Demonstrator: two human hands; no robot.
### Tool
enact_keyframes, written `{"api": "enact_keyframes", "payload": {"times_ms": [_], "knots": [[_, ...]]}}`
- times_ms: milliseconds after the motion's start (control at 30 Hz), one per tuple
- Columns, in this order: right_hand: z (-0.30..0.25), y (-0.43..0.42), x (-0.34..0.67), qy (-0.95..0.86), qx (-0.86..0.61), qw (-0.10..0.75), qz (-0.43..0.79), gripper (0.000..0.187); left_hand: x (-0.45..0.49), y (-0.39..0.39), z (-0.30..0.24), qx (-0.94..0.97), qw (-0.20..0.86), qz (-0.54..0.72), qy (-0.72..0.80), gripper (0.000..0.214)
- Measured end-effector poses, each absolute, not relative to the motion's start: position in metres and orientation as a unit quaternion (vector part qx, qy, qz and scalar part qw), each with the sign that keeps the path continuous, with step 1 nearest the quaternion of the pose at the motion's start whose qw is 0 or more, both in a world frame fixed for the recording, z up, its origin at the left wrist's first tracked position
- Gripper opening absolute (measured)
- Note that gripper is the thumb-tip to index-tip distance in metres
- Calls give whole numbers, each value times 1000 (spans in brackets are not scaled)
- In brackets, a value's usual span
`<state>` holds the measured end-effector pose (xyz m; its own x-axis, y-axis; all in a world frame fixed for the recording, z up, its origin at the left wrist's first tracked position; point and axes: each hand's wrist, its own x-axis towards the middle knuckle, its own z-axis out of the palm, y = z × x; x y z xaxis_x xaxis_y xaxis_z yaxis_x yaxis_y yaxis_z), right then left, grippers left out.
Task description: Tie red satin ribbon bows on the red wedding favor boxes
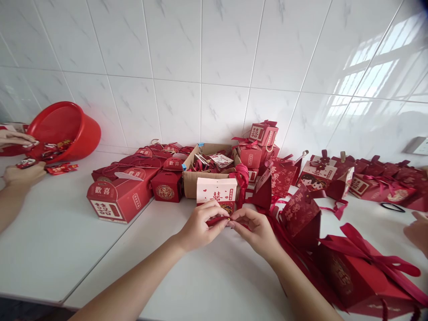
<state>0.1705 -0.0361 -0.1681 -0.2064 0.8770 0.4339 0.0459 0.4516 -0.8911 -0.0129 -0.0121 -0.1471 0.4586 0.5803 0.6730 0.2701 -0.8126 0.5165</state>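
My left hand (200,226) pinches a dark red ribbon (215,220) between thumb and fingertips. From the other side, my right hand (256,231) meets it, its fingertips closed on the same ribbon, where a tiny gold-coloured bit shows. Just behind my fingers stands a pink and red gift box (216,189) with a printed front, its lower part partly hidden by my hands. A brown cardboard carton (190,185) behind it holds cards and red ribbons. Long red ribbons (290,243) lie beside my right forearm.
Red gift boxes (123,196) stand at left, with more stacked (262,133) behind. At right lies a large box with a bow (368,272), near a black ring (393,207). Other people's hands (25,171) handle packets by a red tub (90,133) and show at the right edge.
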Motion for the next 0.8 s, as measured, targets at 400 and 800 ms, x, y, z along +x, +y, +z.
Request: {"api": "enact_keyframes", "payload": {"times_ms": [400,800], "knots": [[-166,-38,171,-683,-337,543,352,15,-12,-12,-146,841,144,470,227,12],[-168,-36,171,-693,-351,541,323,12,-14,-12,-147,847,153,456,228,9]]}}
